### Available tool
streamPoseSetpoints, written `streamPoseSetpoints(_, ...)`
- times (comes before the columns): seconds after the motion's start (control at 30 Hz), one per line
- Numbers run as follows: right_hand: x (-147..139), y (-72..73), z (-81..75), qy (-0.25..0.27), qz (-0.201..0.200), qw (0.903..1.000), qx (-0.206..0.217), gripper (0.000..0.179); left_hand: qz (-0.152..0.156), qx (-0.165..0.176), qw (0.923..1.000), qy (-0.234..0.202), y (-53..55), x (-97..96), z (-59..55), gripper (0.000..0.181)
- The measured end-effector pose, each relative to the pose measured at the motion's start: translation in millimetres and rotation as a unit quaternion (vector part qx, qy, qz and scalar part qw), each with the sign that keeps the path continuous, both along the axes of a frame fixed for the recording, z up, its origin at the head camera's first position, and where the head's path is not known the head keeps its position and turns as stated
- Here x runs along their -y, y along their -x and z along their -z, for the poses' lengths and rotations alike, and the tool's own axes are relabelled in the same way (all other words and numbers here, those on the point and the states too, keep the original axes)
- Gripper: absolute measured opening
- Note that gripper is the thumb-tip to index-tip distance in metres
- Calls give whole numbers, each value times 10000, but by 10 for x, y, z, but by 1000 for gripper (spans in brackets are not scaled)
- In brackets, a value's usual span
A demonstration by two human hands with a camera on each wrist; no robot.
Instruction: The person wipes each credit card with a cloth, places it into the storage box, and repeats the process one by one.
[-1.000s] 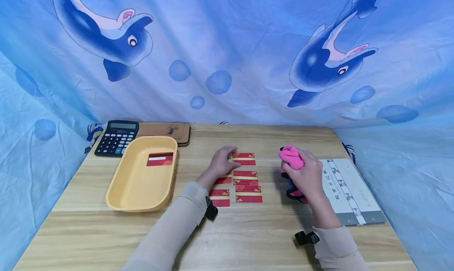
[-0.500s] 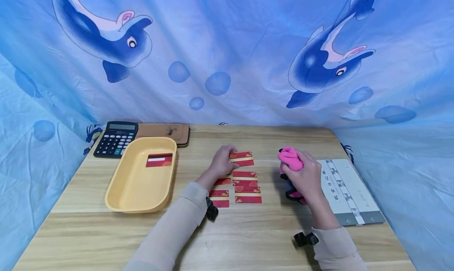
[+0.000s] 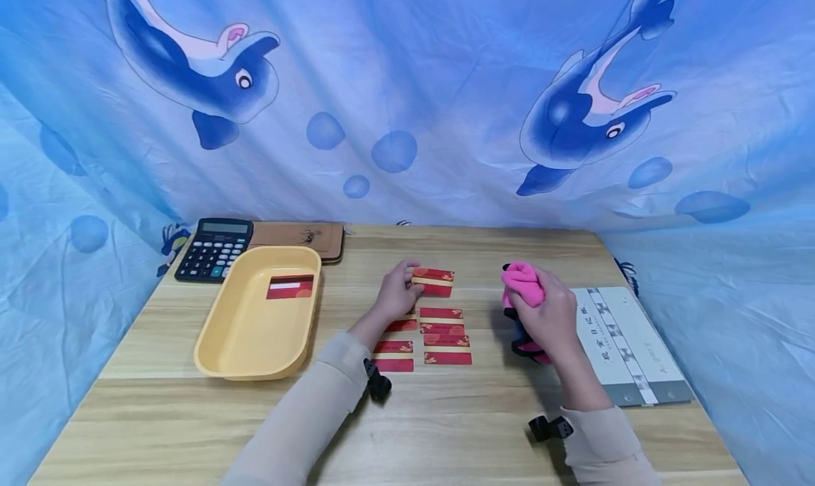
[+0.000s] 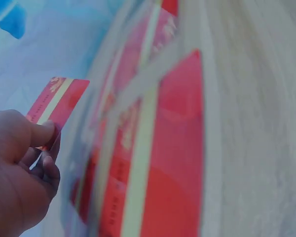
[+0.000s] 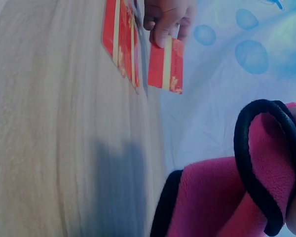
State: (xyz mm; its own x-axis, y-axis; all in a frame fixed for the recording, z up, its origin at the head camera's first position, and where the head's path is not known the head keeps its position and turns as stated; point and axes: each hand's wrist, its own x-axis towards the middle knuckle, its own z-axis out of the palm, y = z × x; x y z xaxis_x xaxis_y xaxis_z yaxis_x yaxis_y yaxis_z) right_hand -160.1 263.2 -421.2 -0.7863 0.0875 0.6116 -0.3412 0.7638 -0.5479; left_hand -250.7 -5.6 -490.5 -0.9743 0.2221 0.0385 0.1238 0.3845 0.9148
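A red card with a cream stripe (image 3: 436, 282) is pinched at its left end between the thumb and fingers of my left hand (image 3: 393, 292). In the left wrist view that card (image 4: 69, 96) is raised and tilted beyond the thumb. Nearer me lie several similar red cards (image 3: 443, 334) in two columns, the left one partly covered by my left hand and wrist. My right hand (image 3: 552, 313) grips a bunched pink cloth with black edging (image 3: 522, 282), whose folds hang below the fist. The right wrist view shows the cloth (image 5: 207, 192) close up.
A yellow tray (image 3: 209, 330) with one red card (image 3: 289, 286) in it stands at left. Behind it are a black calculator (image 3: 213, 249) and a brown wallet-like case (image 3: 318, 237). Right of my right hand lies a white-and-grey book (image 3: 630, 344). A blue dolphin-print curtain (image 3: 446, 83) surrounds the table.
My left hand has taken hold of the far card in the right column and lifted it slightly off the table. The right hand stays put with the cloth.
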Motion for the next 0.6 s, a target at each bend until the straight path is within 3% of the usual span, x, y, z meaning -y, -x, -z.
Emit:
streamPoseSetpoints(0.13,-2,18,-13,57,-291,9996,9,49,-467,221,9978,-416,-50,11,-127,48)
streamPoseSetpoints(0.23,20,25,-37,67,-524,9986,55,51,-714,622,9902,-1025,-98,13,-265,46)
streamPoseSetpoints(0.37,68,16,-85,80,-621,9980,27,50,-744,1073,9729,-1906,-162,19,-420,45)
streamPoseSetpoints(0.6,212,3,-203,419,-667,9968,123,51,-683,1258,9511,-2736,-323,58,-633,46)
